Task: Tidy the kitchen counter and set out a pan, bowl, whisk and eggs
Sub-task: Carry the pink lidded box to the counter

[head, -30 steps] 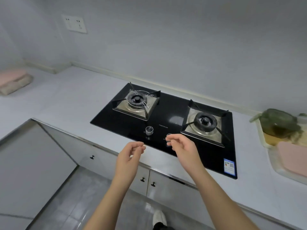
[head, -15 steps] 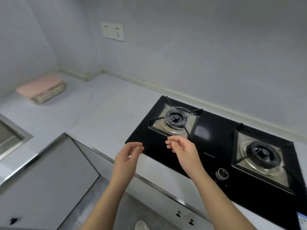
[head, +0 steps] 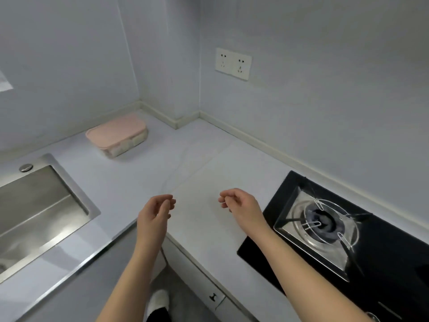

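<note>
Lower centre, left hand [head: 153, 217] and right hand [head: 241, 208] hover over the worktop [head: 209, 163] edge, apart from each other — each grip loosely curled, holding nothing. Black hob [head: 383, 252] at right, steel sink [head: 34, 205] at left, both set into the worktop. Farther back, upper left — pink-lidded box [head: 117, 133] on the worktop near the corner, wall socket [head: 233, 63] higher up at centre.

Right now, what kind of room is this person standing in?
Most likely a home kitchen. A gas burner sits in a black hob on the right, a steel sink is sunk into the counter on the left, and a pink-lidded box stands near the corner.
</note>
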